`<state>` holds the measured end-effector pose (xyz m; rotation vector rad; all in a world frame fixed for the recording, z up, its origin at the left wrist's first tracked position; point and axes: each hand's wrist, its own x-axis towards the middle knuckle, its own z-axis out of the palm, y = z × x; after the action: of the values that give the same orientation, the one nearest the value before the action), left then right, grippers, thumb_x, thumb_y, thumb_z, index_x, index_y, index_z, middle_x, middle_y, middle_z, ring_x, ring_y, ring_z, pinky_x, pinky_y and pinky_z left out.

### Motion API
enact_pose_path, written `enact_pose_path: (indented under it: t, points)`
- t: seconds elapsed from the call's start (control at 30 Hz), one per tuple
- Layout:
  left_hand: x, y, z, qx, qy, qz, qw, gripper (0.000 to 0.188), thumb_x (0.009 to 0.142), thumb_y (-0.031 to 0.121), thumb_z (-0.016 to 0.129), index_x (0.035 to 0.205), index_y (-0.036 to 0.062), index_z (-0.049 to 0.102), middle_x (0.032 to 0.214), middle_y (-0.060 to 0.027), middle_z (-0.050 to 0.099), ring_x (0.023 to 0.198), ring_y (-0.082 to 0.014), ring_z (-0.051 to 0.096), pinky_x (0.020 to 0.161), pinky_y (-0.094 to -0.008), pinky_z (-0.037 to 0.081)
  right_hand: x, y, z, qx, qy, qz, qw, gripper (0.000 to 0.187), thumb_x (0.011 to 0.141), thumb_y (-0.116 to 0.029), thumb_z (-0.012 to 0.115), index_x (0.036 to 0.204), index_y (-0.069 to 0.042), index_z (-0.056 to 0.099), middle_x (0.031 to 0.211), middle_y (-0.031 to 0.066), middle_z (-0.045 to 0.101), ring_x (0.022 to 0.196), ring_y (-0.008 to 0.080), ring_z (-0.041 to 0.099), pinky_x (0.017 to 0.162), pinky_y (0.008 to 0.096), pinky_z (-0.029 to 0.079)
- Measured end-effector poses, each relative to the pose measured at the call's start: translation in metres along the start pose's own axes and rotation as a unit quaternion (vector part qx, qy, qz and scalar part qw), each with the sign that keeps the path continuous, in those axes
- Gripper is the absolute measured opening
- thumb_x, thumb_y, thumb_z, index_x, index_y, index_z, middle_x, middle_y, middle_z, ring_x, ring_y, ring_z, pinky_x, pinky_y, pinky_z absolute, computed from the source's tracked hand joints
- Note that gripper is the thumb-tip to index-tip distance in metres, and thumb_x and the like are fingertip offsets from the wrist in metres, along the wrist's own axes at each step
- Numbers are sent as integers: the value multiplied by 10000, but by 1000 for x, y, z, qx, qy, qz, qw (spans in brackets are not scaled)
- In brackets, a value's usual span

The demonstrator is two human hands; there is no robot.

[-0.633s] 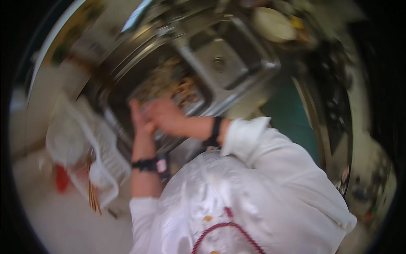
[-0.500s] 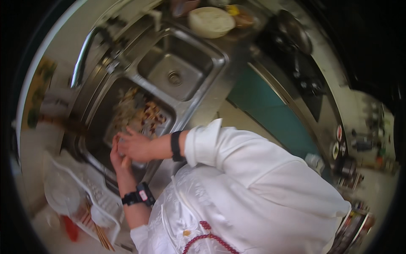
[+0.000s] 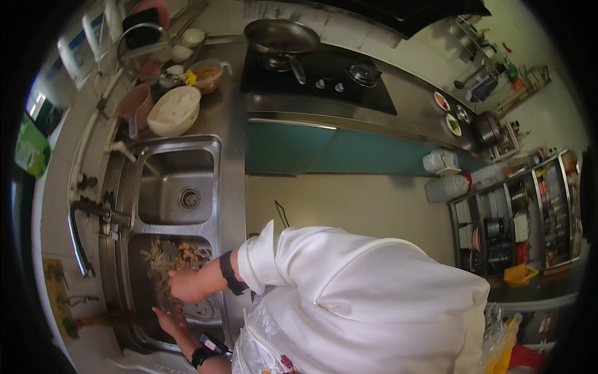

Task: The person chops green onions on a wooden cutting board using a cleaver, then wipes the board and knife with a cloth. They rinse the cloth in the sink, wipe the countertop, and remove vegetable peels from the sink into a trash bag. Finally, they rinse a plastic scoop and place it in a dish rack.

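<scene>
Both bare hands over the scrap-strewn sink basin

From my remote seat, the head camera gives me the right hand (image 3: pixel 187 285) low over the near basin (image 3: pixel 142 285) of a stainless-steel double sink, back turned up, fingers bent toward the faucet side. I cannot tell whether those fingertips pinch anything; the hand itself hides them. The left hand (image 3: pixel 171 321) sits just below it on my screen, apart from it, fingers extended and loosely open, with nothing visible in them. A black strap (image 3: pixel 230 272) circles the right wrist.

The food pieces lie on the floor of that same basin: pale ones (image 3: pixel 159 265) on the faucet side, red-brown ones (image 3: pixel 193 254) toward the counter edge. The right hand is right beside them, though I can't make out contact.

Further along, the second basin (image 3: pixel 152 193) shows its round drain (image 3: pixel 189 197). The dark faucet (image 3: pixel 112 215) stands along the wall side. Beyond the sink I see a cream-coloured bowl (image 3: pixel 174 111) with pale contents, next to a pink handled pot (image 3: pixel 135 103). A frying pan (image 3: pixel 281 36) sits on the black gas cooktop (image 3: pixel 374 96), above teal cabinets (image 3: pixel 289 148).
</scene>
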<state>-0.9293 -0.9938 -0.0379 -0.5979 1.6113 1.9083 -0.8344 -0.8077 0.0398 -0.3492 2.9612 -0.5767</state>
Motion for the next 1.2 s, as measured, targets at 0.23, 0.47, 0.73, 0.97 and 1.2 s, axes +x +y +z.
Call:
enact_pose_path:
  t: [0.23, 0.47, 0.73, 0.97, 1.2]
  points:
    - [-8, -4, 11, 20, 68, 20, 997, 395, 924, 267, 433, 1211, -3, 463, 1127, -104, 527, 969, -196, 526, 799, -323, 435, -20, 23, -35, -1, -13, 16, 1000, 166, 659, -193, 635, 808, -131, 679, 890, 38, 631, 940, 238, 522, 721, 337, 451]
    - [-7, -20, -16, 7, -26, -28, 999, 527, 811, 259, 633, 1244, 25, 444, 1067, -85, 506, 886, -170, 504, 702, -271, 465, -59, 69, -70, 30, -9, 18, 999, 175, 685, -269, 630, 733, -106, 671, 802, 66, 643, 840, 250, 546, 715, 361, 451]
    - [-43, -19, 2, -131, 50, 79, 987, 214, 894, 164, 528, 1098, 98, 517, 769, -6, 473, 545, -74, 420, 389, -165, 383, -106, 113, -99, 66, 36, 35, 997, 139, 640, -235, 638, 679, -104, 665, 710, 65, 641, 729, 239, 586, 716, 357, 412]
    - [-67, 4, 36, -97, 159, 81, 979, 418, 873, 522, 483, 658, 169, 417, 498, 32, 363, 360, -115, 329, 328, -232, 239, -100, 117, -115, 67, 33, 37, 997, 199, 761, -233, 576, 729, -62, 675, 734, 95, 644, 766, 239, 593, 772, 339, 392]
    - [-41, 16, 17, -55, 188, 72, 978, 328, 889, 400, 523, 686, 154, 447, 522, 25, 377, 364, -105, 315, 319, -241, 236, -71, 83, -111, 90, 45, 51, 994, 218, 769, -245, 570, 753, -54, 674, 777, 123, 643, 804, 318, 560, 746, 390, 436]
